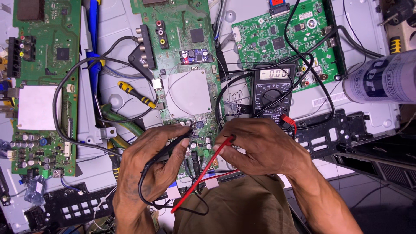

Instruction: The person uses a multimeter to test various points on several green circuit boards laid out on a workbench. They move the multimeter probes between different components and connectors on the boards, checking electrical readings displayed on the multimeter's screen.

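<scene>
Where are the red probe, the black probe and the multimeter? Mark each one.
red probe [203, 175], head view, mid shaft.
black probe [173, 147], head view, body under the left-hand fingers.
multimeter [272, 96], head view, its round dial.

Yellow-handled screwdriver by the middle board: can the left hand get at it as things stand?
Probably not right away. The yellow-handled screwdriver lies uncovered above the left hand, but that hand is pinching the black probe against the middle circuit board, so it is occupied.

Pale workbench [117, 26] under even light; dark floor [385, 203], perhaps tiled.
</scene>
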